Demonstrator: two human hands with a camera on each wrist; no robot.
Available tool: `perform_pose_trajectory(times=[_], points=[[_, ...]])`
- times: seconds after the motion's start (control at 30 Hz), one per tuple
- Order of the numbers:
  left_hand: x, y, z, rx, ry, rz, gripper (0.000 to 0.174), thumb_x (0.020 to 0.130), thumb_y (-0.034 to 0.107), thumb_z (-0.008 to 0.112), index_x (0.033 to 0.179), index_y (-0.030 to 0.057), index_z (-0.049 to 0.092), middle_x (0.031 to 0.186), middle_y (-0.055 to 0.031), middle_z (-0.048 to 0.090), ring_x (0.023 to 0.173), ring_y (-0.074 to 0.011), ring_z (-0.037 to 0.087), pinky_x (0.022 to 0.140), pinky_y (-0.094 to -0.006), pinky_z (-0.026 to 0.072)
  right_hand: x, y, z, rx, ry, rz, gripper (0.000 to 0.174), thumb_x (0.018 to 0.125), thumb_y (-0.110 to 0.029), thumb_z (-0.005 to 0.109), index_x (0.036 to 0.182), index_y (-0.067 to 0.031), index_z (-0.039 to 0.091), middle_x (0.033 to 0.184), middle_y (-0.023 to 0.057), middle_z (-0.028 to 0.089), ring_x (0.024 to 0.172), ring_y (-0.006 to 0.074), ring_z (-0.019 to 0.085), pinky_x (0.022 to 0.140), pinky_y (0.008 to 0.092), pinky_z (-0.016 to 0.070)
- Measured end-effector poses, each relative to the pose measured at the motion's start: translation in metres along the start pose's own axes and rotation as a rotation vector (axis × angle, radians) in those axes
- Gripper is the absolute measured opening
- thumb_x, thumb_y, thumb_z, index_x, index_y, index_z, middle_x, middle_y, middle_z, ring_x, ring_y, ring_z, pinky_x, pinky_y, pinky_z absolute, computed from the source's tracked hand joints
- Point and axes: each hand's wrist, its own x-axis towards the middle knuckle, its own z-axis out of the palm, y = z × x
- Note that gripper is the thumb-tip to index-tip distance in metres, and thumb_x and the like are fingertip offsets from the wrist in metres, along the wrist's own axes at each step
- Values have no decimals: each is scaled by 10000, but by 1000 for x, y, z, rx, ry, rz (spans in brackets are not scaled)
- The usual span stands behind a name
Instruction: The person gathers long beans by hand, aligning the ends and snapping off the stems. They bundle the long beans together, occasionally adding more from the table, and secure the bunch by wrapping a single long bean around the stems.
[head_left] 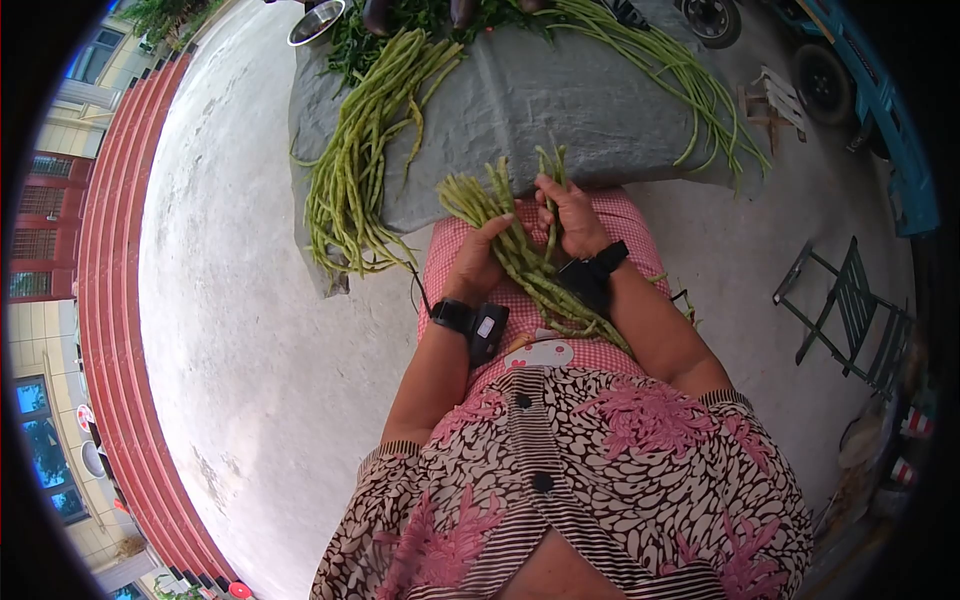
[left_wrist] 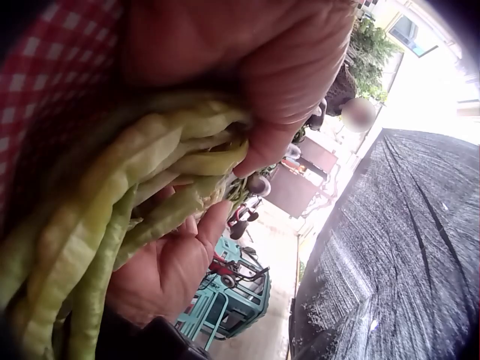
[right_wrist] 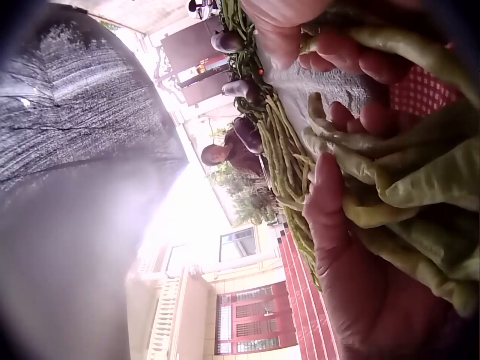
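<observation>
My left hand (head_left: 478,262) grips a bundle of long green beans (head_left: 525,268) over the lap, the thumb lying across them. Their ends fan out past the thumb, and the rest trails down toward the right forearm. Beside it, my right hand (head_left: 580,222) pinches a thinner bunch of long beans (head_left: 553,190) near its upper end. Close up in the left wrist view, the pale green beans (left_wrist: 97,217) pass beneath the left hand. The right wrist view shows the left thumb (right_wrist: 326,199) along the bundle; part of the left palm is hidden behind the beans.
A grey-covered table (head_left: 560,110) stands before the knees. It bears a large bean pile (head_left: 365,150) at left, another bean pile (head_left: 690,80) at right, and eggplants (head_left: 463,12) at the back. A metal bowl (head_left: 318,22) sits far left; a folding chair (head_left: 850,310) stands right.
</observation>
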Motion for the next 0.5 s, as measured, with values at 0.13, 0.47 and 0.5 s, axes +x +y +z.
perform_pose_trajectory(times=[0.13, 0.47, 0.5], points=[[0, 0, -2, 66, -21, -6, 327, 918, 177, 570, 1196, 7, 549, 992, -105, 641, 890, -233, 642, 826, -352, 531, -9, -7, 10, -7, -115, 101, 190, 905, -247, 666, 916, -85, 567, 694, -28, 528, 496, 38, 441, 428, 199, 380], [1, 0, 2, 72, -138, 0, 311, 918, 147, 554, 1200, 18, 526, 1090, -104, 629, 968, -224, 632, 869, -352, 517, -5, -9, 5, -67, -203, 181, 245, 920, -328, 630, 919, -89, 578, 674, -32, 533, 503, 39, 460, 416, 209, 403], [2, 0, 2, 74, -139, 13, 320, 919, 147, 552, 1212, 24, 515, 1107, -104, 623, 977, -225, 629, 874, -355, 515, -3, -9, 5, -45, -176, 181, 251, 923, -330, 625, 926, -84, 575, 687, -23, 543, 520, 47, 481, 422, 215, 417]])
